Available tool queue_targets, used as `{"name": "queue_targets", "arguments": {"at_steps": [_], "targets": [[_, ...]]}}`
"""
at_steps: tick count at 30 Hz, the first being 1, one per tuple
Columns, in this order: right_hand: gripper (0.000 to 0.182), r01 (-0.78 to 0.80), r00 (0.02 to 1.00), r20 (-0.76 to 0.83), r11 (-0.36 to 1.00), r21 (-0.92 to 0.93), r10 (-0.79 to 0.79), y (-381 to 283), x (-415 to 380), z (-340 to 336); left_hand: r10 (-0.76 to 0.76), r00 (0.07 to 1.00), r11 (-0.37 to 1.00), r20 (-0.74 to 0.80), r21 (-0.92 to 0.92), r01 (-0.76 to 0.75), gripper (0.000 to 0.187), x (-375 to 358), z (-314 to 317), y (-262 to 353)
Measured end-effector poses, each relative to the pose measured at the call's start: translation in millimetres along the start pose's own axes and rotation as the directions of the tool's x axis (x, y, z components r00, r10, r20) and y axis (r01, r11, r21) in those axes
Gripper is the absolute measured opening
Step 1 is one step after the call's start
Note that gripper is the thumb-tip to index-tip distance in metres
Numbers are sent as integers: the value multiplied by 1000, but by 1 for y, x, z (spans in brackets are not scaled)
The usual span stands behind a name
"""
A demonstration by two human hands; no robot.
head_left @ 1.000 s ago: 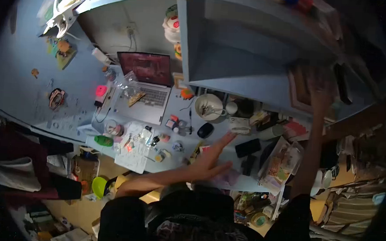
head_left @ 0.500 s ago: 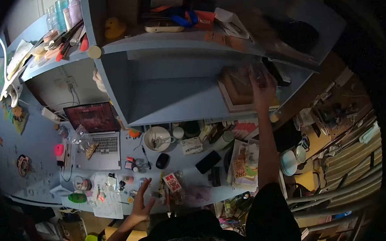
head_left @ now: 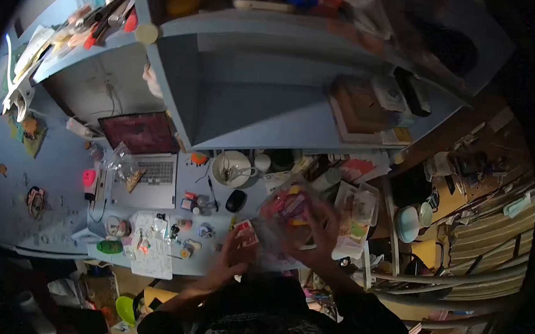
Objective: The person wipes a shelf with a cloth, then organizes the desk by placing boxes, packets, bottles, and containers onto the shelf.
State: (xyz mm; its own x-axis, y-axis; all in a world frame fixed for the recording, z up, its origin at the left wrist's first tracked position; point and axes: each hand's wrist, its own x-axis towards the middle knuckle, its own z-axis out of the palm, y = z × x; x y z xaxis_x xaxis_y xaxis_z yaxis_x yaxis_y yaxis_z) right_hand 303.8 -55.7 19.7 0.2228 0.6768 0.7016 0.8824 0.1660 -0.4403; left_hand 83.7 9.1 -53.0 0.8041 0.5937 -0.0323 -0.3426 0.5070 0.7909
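My right hand (head_left: 320, 234) is over the desk, fingers wrapped on a clear plastic container (head_left: 289, 206) with pink, purple and yellow things inside; motion blurs it. My left hand (head_left: 236, 254) is lower and to the left, by the desk's front edge. Its fingers are apart, with the tips beside a small red-and-white box (head_left: 248, 233) that they partly overlap. A black computer mouse (head_left: 236, 200) lies just beyond that box.
An open laptop (head_left: 147, 178) stands at left. Behind the mouse is a white bowl (head_left: 232, 160) with utensils. Overhead, the shelf (head_left: 258, 114) holds a brown box (head_left: 360, 105) at right. Papers (head_left: 151, 261) and small bottles cover the front left, and a clear box (head_left: 363, 203) is at right.
My right hand has come down from the shelf to the desk and now holds the clear container. My left hand has moved right, to the red-and-white box. The view has shifted.
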Motion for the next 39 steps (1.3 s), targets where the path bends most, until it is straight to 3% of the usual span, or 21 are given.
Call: {"name": "queue_targets", "arguments": {"at_steps": [1, 3, 5, 8, 9, 11, 14, 18, 21, 22, 23, 24, 26, 27, 29, 30, 31, 33, 35, 38, 39], "targets": [[70, 22, 998, 51, 1000, 22, -23, -15, -11, 17, 20, 998, 975, -67, -220, -34, 74, -3, 7, -4], [71, 14, 986, 163, 994, 111, -32, -42, -45, 46, -84, 955, 971, -284, -239, 14, 70, -11, 14, -4], [78, 150, 977, 164, 987, -59, -139, -54, -76, 77, -148, 867, 968, -475, -249, 29, 66, -21, 0, -5], [80, 68, 977, 193, 991, 117, -89, -73, -101, 105, 65, 833, 998, -549, 39, -52, 59, -51, -38, -21], [80, 57, 973, 214, 987, 151, -89, -81, -105, 108, 60, 811, 998, -583, 40, -46, 59, -63, -43, -13], [77, -126, 951, 307, 874, 469, -27, -91, -104, 112, -37, 725, 999, -687, -41, 12, 57, -86, -53, 5], [70, -241, 881, 472, 822, 515, -37, -96, -104, 120, -60, 685, 996, -726, -93, -11, 55, -118, -59, 22], [53, -301, 848, 524, 742, 599, -78, -90, -105, 143, -53, 643, 996, -764, -84, -17, 56, -153, -70, 24], [43, -501, 804, 553, 748, 435, 218, -48, -138, 153, -67, 598, 988, -798, -137, -73, 63, -171, -80, 20], [45, -583, 758, 501, 778, 232, 419, -13, -163, 159, -70, 570, 982, -818, -157, -105, 64, -181, -91, 9], [47, -662, 694, 402, 749, 28, 598, 18, -187, 156, -8, 664, 985, -747, -122, -125, 64, -186, -104, 5], [47, -668, 691, 363, 744, -12, 625, 43, -205, 141, -65, 680, 989, -730, -137, -52, 66, -191, -107, 7], [52, -427, 622, 422, 738, -523, 659, 79, -238, 121, -109, 730, 947, -675, -294, -130, 66, -197, -117, 7], [52, -433, 622, 404, 724, -537, 671, 91, -265, 122, -90, 687, 958, -721, -251, -138, 67, -196, -120, 5], [55, -46, 670, 525, 735, -677, 525, 105, -314, 126, -100, 750, 955, -654, -275, -112, 63, -186, -121, 11], [55, -49, 668, 527, 737, -674, 526, 100, -309, 122, -102, 793, 952, -600, -291, -97, 59, -183, -122, 15], [56, -58, 661, 534, 745, -664, 528, 91, -300, 120, -205, 726, 934, -657, -353, -56, 59, -180, -127, 10], [57, -70, 650, 563, 778, -624, 511, 80, -291, 133, -198, 702, 957, -684, -289, -11, 61, -167, -128, 10], [58, -363, 434, 494, 647, -670, 754, 90, -291, 140, -208, 727, 961, -654, -274, 28, 62, -155, -124, 14], [54, -523, 305, 460, 550, -651, 834, 114, -302, 147, -179, 791, 962, -585, -272, 16, 63, -141, -128, 13], [50, -556, 479, 361, 595, -580, 800, 118, -305, 139, -160, 800, 959, -578, -284, -14, 62, -136, -131, 10]]}}
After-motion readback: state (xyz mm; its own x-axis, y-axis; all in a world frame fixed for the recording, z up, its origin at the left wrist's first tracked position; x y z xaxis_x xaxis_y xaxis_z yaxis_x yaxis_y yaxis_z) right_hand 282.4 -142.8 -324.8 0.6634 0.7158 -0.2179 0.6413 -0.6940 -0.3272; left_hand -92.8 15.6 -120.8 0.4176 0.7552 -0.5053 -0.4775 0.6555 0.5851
